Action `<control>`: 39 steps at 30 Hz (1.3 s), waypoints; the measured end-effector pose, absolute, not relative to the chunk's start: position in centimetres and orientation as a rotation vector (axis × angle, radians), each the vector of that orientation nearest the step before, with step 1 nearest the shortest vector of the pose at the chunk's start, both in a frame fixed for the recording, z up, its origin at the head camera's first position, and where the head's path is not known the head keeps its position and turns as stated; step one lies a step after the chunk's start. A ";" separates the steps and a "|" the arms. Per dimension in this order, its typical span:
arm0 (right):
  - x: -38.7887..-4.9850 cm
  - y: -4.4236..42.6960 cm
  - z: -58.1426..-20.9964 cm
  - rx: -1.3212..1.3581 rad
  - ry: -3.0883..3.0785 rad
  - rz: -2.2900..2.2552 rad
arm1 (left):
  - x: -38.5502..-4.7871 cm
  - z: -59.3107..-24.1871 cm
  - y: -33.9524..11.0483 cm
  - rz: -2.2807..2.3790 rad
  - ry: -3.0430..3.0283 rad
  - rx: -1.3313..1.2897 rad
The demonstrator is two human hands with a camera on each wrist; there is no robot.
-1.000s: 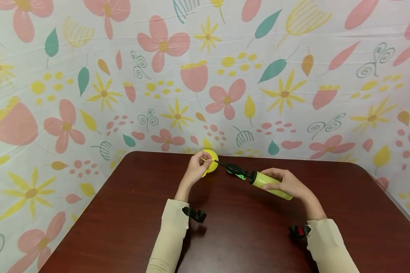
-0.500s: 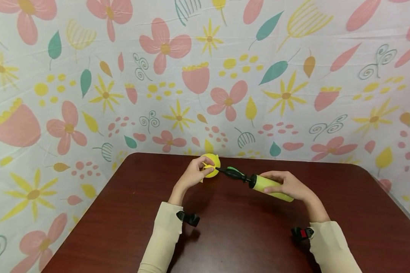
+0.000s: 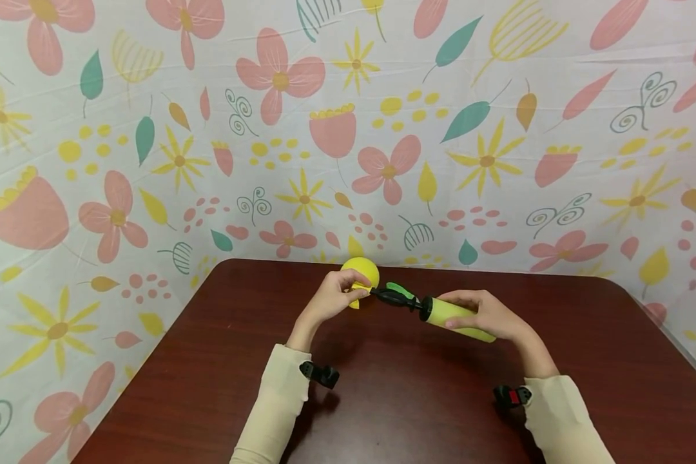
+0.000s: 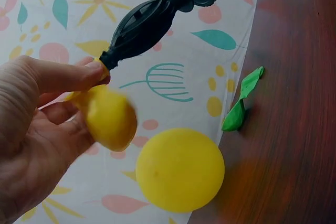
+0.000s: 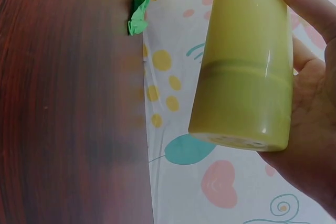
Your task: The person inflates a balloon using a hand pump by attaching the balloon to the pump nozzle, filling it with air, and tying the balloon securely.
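Floral cloth (image 3: 325, 212) rises behind the far edge of the dark table (image 3: 417, 406), whose wood spreads from beneath both hands toward its near side. By that far edge sit a round yellow balloon (image 4: 181, 170) and a limp green balloon (image 4: 242, 100). Reaching forward, the left hand (image 3: 335, 298) pinches a smaller yellow balloon (image 4: 111, 118) at the nozzle of a pump (image 3: 441, 314); blur obscures the exact fit. The right hand (image 3: 487, 314), angled inward, wraps the pump's barrel above the table.

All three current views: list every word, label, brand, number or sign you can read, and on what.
None readable.
Yellow pump: small marks on its end face, too blurred to tell if lettering.
Larger yellow balloon: no visible print.
Floral backdrop: flowers, leaves, swirls; no readable words.
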State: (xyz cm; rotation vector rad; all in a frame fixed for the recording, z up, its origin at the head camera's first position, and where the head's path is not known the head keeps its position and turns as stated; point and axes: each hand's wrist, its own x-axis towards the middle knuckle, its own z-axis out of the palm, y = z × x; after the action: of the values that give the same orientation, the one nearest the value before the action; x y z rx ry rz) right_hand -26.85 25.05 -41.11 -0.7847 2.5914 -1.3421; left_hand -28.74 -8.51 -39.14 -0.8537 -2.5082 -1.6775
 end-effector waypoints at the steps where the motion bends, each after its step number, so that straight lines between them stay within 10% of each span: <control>1: -26.8 25.0 -41.1 -0.784 2.590 -1.347 | -28.7 -39.2 -8.4 -1.677 -2.502 -0.858; 13: -26.8 24.5 -41.2 -0.805 2.587 -1.371 | -28.4 -39.7 -7.5 -1.640 -2.472 -0.900; 26: -26.6 22.8 -41.2 -0.832 2.643 -1.424 | -27.8 -40.2 -5.4 -1.229 -2.160 -0.376; 39: -26.2 20.1 -42.3 -0.858 2.705 -1.466 | -28.3 -39.8 -4.4 -2.306 -1.864 -0.065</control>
State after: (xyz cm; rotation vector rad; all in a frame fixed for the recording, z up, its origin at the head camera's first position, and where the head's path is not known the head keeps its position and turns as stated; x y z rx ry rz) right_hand -26.18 20.06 -42.30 -0.8584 2.7045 -1.4655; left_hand -28.26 -4.36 -39.77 -0.0645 -1.8639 -2.3059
